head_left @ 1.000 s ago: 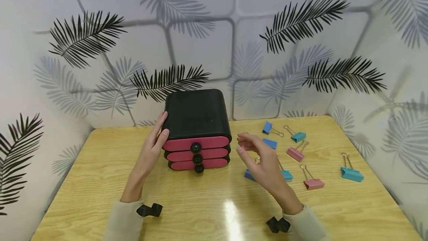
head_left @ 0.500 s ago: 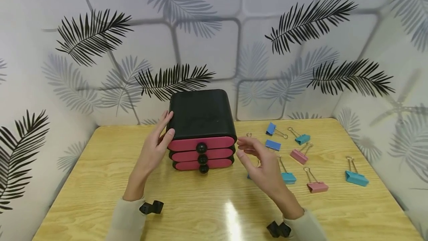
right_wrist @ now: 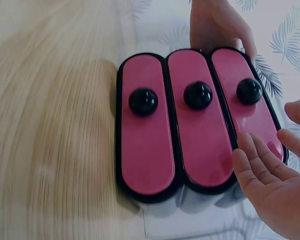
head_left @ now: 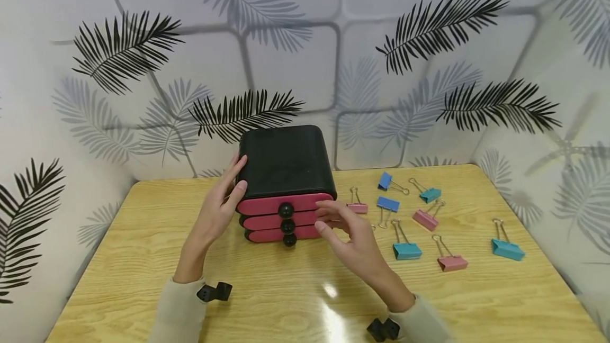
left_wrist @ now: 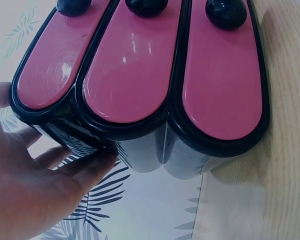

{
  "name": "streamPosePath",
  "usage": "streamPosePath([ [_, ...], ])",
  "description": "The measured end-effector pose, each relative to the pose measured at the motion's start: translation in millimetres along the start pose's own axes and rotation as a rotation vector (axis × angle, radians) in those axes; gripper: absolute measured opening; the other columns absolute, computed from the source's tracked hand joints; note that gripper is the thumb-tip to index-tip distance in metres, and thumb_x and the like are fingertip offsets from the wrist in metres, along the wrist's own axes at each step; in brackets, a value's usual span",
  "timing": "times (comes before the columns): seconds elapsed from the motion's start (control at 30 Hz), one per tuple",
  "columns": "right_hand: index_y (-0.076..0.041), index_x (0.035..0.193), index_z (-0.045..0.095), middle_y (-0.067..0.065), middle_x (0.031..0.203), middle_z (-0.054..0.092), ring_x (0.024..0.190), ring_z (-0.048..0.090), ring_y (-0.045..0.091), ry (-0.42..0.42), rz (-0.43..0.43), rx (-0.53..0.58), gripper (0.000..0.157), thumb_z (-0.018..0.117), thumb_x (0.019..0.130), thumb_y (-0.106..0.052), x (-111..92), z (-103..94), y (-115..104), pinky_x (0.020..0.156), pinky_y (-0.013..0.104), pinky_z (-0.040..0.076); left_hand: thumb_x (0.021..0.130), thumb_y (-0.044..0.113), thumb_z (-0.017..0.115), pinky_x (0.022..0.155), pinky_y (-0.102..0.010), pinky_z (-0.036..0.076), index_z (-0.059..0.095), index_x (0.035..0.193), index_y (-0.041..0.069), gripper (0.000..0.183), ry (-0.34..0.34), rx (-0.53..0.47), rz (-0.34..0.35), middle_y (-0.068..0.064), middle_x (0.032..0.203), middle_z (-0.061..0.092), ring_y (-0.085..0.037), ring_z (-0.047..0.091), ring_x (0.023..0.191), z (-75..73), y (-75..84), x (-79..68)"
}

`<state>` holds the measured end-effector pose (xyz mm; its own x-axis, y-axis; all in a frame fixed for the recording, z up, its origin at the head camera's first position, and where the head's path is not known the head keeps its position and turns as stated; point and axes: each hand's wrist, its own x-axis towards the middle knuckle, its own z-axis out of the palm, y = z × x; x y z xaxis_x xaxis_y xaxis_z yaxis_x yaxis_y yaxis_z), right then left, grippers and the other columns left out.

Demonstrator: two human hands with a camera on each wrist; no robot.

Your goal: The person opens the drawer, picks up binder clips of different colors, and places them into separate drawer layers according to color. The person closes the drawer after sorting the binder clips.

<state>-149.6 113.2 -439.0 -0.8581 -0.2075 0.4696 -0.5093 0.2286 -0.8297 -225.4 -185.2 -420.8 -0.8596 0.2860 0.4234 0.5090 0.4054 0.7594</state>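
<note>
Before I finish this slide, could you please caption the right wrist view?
Right hand before a pink-fronted three-drawer organizer with round black knobs, left hand at its far end.

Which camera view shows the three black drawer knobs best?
The right wrist view: the drawer knobs appear whole and apart. The head view shows them smaller, closely stacked; the left wrist view's top edge crops them.

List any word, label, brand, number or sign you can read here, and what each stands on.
None can be read in any view.
Black-and-pink drawer cabinet: no lettering visible on the sides shown.
Leaf-print wall covering: pattern only.
Binder clips and wrist cameras: too small to tell whether they bear any marking.
</note>
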Motion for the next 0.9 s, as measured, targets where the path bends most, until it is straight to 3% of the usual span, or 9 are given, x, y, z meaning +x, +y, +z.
streamPosePath([
  [0.23,-0.012,0.135,0.063,0.011,0.117,0.071,0.105,0.069,0.021,-0.015,0.01,0.097,0.034,0.066,0.101,-0.012,6.5,16.1,0.0,0.082,0.034,0.059,0.11,0.024,0.048,0.113,-0.056,0.037,0.036,0.161,0.021,0.053,0.012,-0.03,0.0,-0.001,0.17,0.02,-0.022,0.026,0.152,0.5,0.4,1.0],
  [0.43,-0.014,0.137,0.061,0.009,0.116,0.072,0.105,0.07,0.024,-0.037,0.03,0.172,0.035,0.065,0.102,-0.012,11.4,28.0,0.0,0.083,0.034,0.06,0.109,0.019,0.05,0.113,-0.055,0.037,0.039,0.16,0.019,0.052,0.032,-0.076,0.003,0.0,0.169,0.023,-0.021,0.026,0.153,0.2,1.7,-0.1],
  [0.67,-0.015,0.133,0.063,0.005,0.114,0.073,0.105,0.07,0.02,-0.009,0.05,0.171,0.033,0.068,0.1,-0.013,14.0,33.5,1.1,0.085,0.034,0.059,0.108,0.016,0.052,0.111,-0.057,0.039,0.041,0.159,0.018,0.053,0.053,-0.091,-0.004,-0.001,0.169,0.024,-0.023,0.027,0.153,2.0,4.8,-1.6],
  [0.9,-0.008,0.131,0.064,0.011,0.112,0.073,0.102,0.071,0.027,0.01,0.06,0.15,0.034,0.069,0.097,-0.004,17.0,34.8,3.9,0.084,0.039,0.06,0.108,0.017,0.052,0.11,-0.055,0.041,0.04,0.16,0.019,0.053,0.055,-0.079,-0.013,-0.001,0.169,0.024,-0.023,0.028,0.152,2.8,4.8,-1.0],
])
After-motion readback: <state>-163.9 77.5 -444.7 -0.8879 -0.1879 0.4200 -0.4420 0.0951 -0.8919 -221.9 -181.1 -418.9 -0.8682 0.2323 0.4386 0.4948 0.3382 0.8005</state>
